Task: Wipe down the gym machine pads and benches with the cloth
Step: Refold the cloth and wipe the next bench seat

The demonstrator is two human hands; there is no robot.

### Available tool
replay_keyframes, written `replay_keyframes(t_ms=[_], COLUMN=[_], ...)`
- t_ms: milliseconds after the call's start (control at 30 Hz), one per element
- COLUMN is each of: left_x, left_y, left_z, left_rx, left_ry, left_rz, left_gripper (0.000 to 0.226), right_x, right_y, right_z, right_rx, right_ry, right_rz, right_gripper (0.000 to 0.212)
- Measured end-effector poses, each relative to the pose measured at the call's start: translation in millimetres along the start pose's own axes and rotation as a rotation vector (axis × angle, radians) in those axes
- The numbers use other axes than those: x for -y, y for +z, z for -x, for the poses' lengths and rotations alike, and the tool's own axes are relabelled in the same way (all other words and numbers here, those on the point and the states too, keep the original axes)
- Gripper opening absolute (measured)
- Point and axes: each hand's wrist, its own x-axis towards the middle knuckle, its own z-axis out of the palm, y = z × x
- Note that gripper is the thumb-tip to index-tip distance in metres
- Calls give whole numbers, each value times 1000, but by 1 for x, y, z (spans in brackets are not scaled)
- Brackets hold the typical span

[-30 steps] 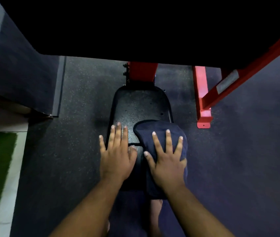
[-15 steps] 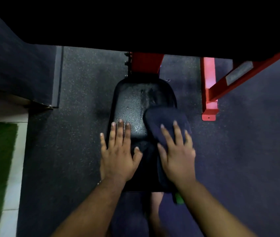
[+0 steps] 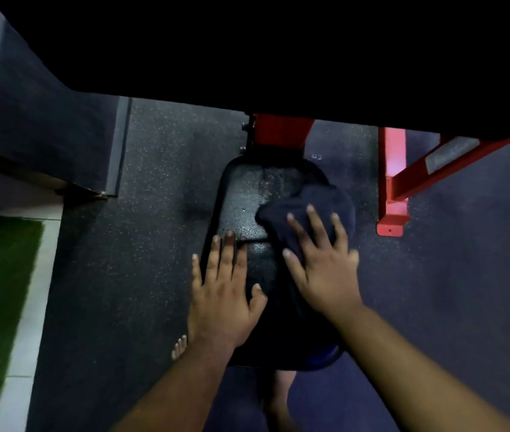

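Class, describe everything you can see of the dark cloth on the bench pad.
The cloth is dark navy, soft and towel-like, bunched into thick folds. It lies on the right side of the black seat pad, its far edge spilling over the pad's right rim. The right hand presses flat on it, fingers spread; more cloth runs on under that hand. The left hand rests beside it on the pad, not touching.

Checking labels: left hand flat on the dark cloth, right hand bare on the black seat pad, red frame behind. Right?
Hands are swapped. In the head view the right hand presses flat on the dark cloth; the left hand rests bare on the black seat pad. Red frame behind is right.
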Motion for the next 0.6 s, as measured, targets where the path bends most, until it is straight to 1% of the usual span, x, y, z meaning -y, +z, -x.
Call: replay_keyframes(t_ms=[33, 67, 133, 200, 233, 267, 300, 367, 400, 433, 467, 500, 533, 600], left_x=[0, 2, 2, 0, 0, 0, -1, 0, 1, 2, 3, 3, 4, 5], left_y=[1, 2, 2, 2, 4, 3, 3, 2, 1, 1, 1, 3, 3, 4], left_z=[0, 0, 1, 1, 1, 1, 1, 0, 0, 1, 1, 2, 1, 2], left_rx=[0, -8, -15, -23, -16, -8, 3, 22, 28, 24, 15, 10, 5, 0], left_ry=[1, -4, -9, -6, -7, -9, -4, -5, -7, -7, -6, -4, 1, 2], left_rz=[5, 10, 17, 19, 19, 15, 10, 0, 0, 6, 17, 29, 39, 62], left_gripper=[79, 79, 83, 86, 86, 86, 86, 84, 83, 83, 83, 84, 85, 86], right_x=[-7, -14, -26, -17, -2, 20, 44, 92, 104, 105, 95, 78, 56, 17], right_y=[1, -3, -10, -19, -19, -19, -18, -15, -14, -13, -14, -16, -18, -19], right_z=[11, 4, -37, -95, -119, -136, -146, -152, -151, -150, -151, -152, -151, -135], right_rx=[43, 87, 68, 53, 53, 53, 60, 97, 121, 139, 151, 146, 118, 37], right_ry=[-45, -93, -148, -61, -1, 17, -46, -361, -501, -594, -645, -636, -563, -303], right_rz=[1, 22, 113, 103, 75, 71, 101, 220, 245, 250, 237, 219, 216, 190], right_gripper=[64, 64, 62, 60, 59, 59, 58, 56, 55, 56, 58, 62, 66, 70])
